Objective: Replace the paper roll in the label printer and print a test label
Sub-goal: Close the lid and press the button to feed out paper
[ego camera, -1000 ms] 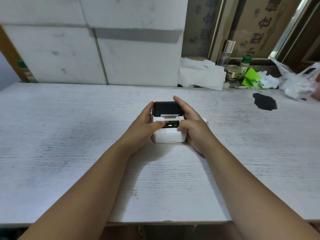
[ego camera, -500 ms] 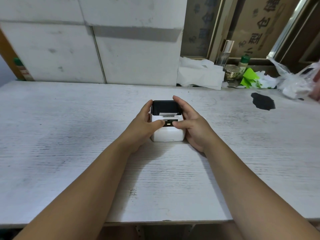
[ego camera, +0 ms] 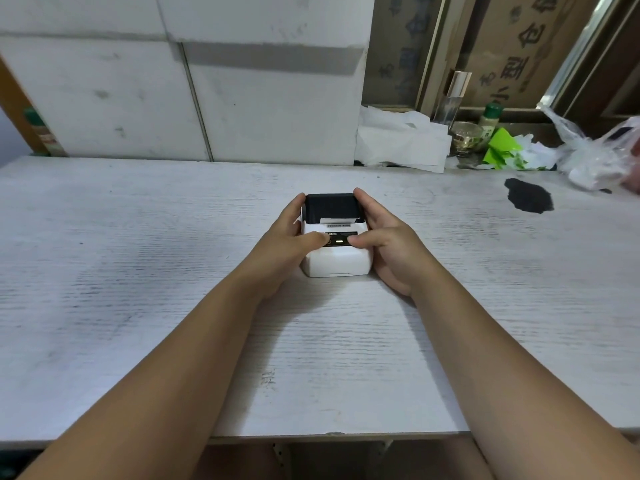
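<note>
the small white plastic label printer with a black lid sits at the centre of the whitewashed wooden table, its lid down and a short strip of printed white label showing at the slot under the lid's near edge. a small light glows on the black control strip – the left hand cups the printer's side at nine o'clock, thumb tip on the strip, and the right hand cups the side at three o'clock, thumb tip on the strip too. both hands are wrapped around the body, fingers curled along its flanks. at two o'clock a black patch marks the table – beyond it lie crumpled white paper, green scraps and a clear plastic bag.
</note>
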Tool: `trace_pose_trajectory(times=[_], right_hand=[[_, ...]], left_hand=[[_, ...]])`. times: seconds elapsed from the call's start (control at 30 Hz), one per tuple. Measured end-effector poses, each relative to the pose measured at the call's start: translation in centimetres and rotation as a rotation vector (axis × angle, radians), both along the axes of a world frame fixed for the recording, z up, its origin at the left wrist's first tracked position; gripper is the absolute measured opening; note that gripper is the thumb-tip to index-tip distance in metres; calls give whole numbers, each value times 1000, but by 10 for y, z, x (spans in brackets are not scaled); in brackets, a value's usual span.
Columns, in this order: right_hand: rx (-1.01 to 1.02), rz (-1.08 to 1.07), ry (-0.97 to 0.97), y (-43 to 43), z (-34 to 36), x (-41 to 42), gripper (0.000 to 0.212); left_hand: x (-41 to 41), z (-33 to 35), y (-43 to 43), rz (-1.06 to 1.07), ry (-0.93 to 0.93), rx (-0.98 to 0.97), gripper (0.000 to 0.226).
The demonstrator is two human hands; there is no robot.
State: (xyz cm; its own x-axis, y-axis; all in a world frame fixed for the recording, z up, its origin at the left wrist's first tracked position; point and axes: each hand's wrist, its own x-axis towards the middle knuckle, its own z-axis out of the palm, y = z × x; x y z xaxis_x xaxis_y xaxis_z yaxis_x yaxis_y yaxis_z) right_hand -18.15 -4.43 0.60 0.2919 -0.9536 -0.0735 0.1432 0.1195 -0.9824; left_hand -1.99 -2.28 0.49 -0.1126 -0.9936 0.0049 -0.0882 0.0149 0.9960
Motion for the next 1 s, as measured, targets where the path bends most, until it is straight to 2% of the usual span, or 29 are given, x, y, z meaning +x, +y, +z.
trace_pose_trajectory(times=[0.13, 0.43, 0.6, 1.0], right_hand=[[16, -1, -7, 0, 0, 0, 77], [-13, 19, 124, 0, -2, -1, 79], [-19, 27, 65, 0, -2, -3, 77], [-19, 30, 19, 0, -2, -4, 76]], left_hand=[[1, -1, -1, 7, 31, -8, 66], [2, -7, -3, -11, 12, -39, 55], [5, -7, -4, -30, 13, -42, 49], [6, -8, -6, -24, 32, -34, 62]])
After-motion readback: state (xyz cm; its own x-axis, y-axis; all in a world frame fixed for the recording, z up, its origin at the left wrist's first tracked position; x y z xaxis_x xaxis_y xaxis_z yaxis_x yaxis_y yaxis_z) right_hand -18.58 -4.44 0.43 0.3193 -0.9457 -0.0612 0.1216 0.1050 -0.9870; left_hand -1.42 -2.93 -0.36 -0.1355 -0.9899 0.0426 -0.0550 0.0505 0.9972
